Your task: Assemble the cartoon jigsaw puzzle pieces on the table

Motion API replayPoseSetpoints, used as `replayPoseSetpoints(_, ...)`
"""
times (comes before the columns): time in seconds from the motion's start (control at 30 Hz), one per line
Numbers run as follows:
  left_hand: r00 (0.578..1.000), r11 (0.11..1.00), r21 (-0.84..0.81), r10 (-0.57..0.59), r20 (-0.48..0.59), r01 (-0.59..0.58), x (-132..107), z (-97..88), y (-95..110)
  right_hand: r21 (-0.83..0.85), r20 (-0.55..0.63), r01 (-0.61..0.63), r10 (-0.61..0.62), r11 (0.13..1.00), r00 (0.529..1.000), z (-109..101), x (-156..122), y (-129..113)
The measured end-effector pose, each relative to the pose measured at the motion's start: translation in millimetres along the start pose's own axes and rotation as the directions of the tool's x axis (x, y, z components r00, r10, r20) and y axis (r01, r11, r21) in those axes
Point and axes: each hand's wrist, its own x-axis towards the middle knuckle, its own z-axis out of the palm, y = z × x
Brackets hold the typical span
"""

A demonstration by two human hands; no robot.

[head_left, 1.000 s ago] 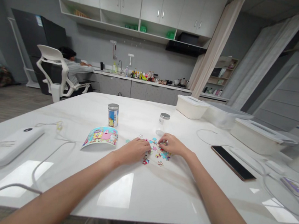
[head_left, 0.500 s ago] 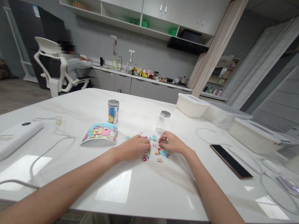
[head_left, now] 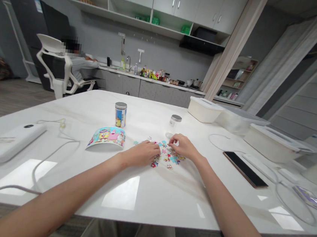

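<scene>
On the near side of the white counter (head_left: pixel 167 196): two bare forearms reach in from the edge, and the hands sit close together

left hand (head_left: pixel 141 153): lies palm down, its fingers together and curved over the left side of the puzzle pieces; its grip shows no clear hold, and I cannot tell whether a piece lies beneath it

right hand (head_left: pixel 182 145): arches over the far side of the patch with its fingertips (head_left: pixel 172 138) drawn together and pointing down; the grip looks nearly closed, but any piece in it is too small to tell

jigsaw pieces (head_left: pixel 170 157): small and multicoloured, lying flat in a loose patch with no clear long axis, directly ahead of the body and between the hands; the right fingertips are nearer its middle

Just left of the hands: a curled cartoon picture sheet (head_left: pixel 106 136) lies on the counter

Just beyond the pieces: a clear jar with a metal lid (head_left: pixel 175 122) stands upright, and a labelled blue can (head_left: pixel 120 114) stands further left

Out to the sides: a black phone (head_left: pixel 245 169) lies right, a white power bank (head_left: pixel 8 143) left

At the far end: white plastic storage boxes (head_left: pixel 204 111) stand in a group

Across the room: a seated person (head_left: pixel 80 69) leans toward a kitchen counter with a sink tap (head_left: pixel 128 63)
</scene>
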Motion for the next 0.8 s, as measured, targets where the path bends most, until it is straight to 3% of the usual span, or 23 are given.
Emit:
replayPoseSetpoints(0.1, 1.0, 1.0, -0.004, 0.0, 0.006, 0.0, 0, -1.3, 0, 0.011, -0.023, 0.003, -0.003, 1.0, 1.0, -1, 0, 0)
replayPoseSetpoints(0.4, 1.0, 1.0, -0.019, 0.0, 0.005, 0.0, 0, 0.7, -1, 0.11, 0.13, 0.058, -0.072, 0.992, 0.989, 2, -1, 0)
replayPoseSetpoints(0.57, 1.0, 1.0, -0.002, 0.003, 0.001, -0.003, 0, -2.2, 1, 0.091, 0.053, -0.003, -0.002, 0.996, 0.999, -11, -2, 10)
replayPoseSetpoints(0.7, 1.0, 0.999, 0.038, -0.012, 0.01, 0.012, 0, -2.4, 3, 0.069, 0.244, -0.077, 0.058, 0.995, 0.968, -25, -9, 19)
replayPoseSetpoints(0.8, 0.998, 0.997, 0.063, -0.036, -0.046, 0.039, 0, 0.2, 5, 0.115, 0.339, -0.149, 0.103, 0.982, 0.935, -29, -12, 23)
